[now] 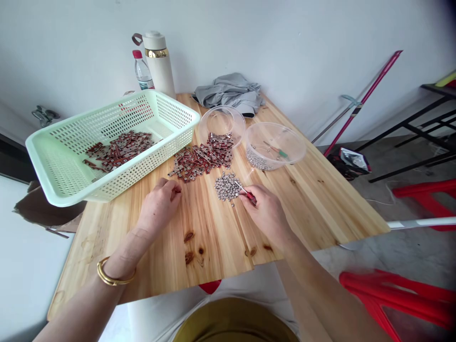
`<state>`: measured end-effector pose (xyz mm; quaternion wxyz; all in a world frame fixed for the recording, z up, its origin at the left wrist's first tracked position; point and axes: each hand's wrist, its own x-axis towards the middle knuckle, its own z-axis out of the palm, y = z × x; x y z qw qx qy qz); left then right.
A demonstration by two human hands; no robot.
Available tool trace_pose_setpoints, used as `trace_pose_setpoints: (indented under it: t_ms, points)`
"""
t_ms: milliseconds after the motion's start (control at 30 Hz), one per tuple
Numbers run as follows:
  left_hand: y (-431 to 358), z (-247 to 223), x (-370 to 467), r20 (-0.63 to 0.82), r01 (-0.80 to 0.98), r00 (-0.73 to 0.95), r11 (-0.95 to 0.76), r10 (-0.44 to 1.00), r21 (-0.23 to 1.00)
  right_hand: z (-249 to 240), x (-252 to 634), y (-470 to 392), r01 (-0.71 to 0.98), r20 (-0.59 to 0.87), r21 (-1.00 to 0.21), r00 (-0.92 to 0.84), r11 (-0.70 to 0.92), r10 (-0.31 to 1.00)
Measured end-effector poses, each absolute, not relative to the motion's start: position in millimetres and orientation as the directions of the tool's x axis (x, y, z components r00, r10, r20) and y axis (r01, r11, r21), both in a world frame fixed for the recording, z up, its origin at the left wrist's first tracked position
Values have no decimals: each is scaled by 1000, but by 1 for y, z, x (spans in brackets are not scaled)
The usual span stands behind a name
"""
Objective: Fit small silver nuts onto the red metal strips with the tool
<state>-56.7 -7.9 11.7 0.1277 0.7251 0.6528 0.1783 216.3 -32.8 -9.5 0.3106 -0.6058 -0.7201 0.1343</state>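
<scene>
My right hand (262,209) grips a small tool with a red handle (251,197) and a thin metal shaft, which looks like a screwdriver. Its tip reaches into a pile of small round metal pieces (226,186) on the wooden table. My left hand (161,202) rests on the wood with its fingers curled together; what they hold, if anything, is hidden. Just beyond it lies a heap of dark red strips with metal pieces on them (203,159). Behind the metal pile, a clear round tub (276,142) holds more metal pieces and a green-handled tool (281,153).
On the left stands a pale green basket (117,183) with more red strips inside. A clear lid (221,114) lies behind the heap. A grey cloth (230,92), a white flask (160,71) and a plastic bottle (142,71) are by the wall. Red stools (399,294) stand right.
</scene>
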Motion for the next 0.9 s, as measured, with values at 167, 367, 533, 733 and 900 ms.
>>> trace_pose_setpoints:
  t_ms: [167, 367, 533, 733, 900]
  points:
    - [-16, 11, -51, 119, 864, 102, -147, 988, 481, -10, 216, -27, 829, 260, -520, -77, 207, 963]
    - [-35, 7, -33, 88, 646, 192, -194, 977, 738, -13, 217, -24, 845, 278, -484, -99, 228, 956]
    - [-47, 2, -21, 137, 700, 158, -209, 978, 683, -13, 217, -25, 817, 312, -519, -93, 251, 946]
    - [-49, 1, -21, 170, 693, 170, -241, 971, 679, -10, 216, -28, 809, 298, -527, -113, 262, 948]
    - [-49, 0, -23, 168, 679, 178, -244, 970, 692, -13, 210, -27, 839, 306, -463, -150, 285, 940]
